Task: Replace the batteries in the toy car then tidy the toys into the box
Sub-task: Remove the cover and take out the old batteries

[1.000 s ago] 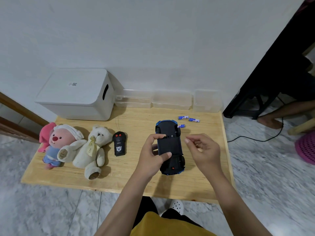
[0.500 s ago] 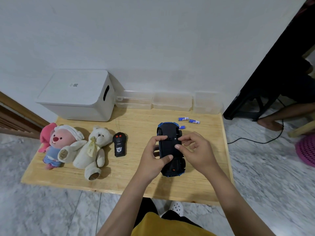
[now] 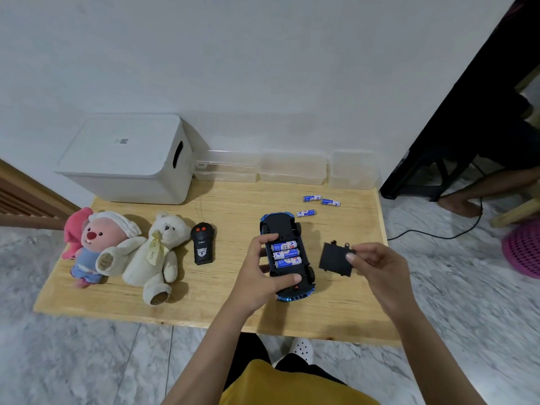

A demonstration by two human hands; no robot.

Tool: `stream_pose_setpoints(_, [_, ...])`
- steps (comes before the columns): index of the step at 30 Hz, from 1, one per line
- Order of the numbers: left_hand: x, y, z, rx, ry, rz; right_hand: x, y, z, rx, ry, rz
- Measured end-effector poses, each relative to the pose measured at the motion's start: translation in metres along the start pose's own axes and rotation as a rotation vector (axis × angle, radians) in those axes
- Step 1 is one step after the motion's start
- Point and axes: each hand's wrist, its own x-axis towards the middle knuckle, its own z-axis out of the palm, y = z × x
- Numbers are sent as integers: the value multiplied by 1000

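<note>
Blue toy car (image 3: pixel 287 258) belly-up on the wooden surface (image 3: pixel 228 305), battery bay open.
Left hand (image 3: pixel 260 276) has its fingers clamped on the car's sides, three batteries (image 3: pixel 285 254) seated inside. Right hand (image 3: pixel 377 267) pinches the black battery cover (image 3: pixel 336 258) just beside the car. Three loose batteries (image 3: pixel 321 203) lie behind; the white box (image 3: pixel 128 162) sits closed at the far left.

The right hand (image 3: pixel 377 266) is now holding the black battery cover (image 3: pixel 336 258) off to the right of the toy car (image 3: pixel 287 255), where half a second ago it was pressing on the car's underside. Three blue batteries (image 3: pixel 285 254) are now showing in the opened compartment.
</note>
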Motion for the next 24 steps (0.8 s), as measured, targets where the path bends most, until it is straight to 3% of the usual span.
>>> stream_pose_setpoints(6, [-2, -10, -4, 5, -3, 16, -6, 57, -22, -252, 24, 197])
stream_pose_setpoints(14, [-5, -16, -5, 42, -9, 22, -3, 82, -17, -466, 30, 172])
stream_pose_setpoints(24, [-10, -21, -5, 72, -81, 39, -1, 84, -15, -512, 30, 194])
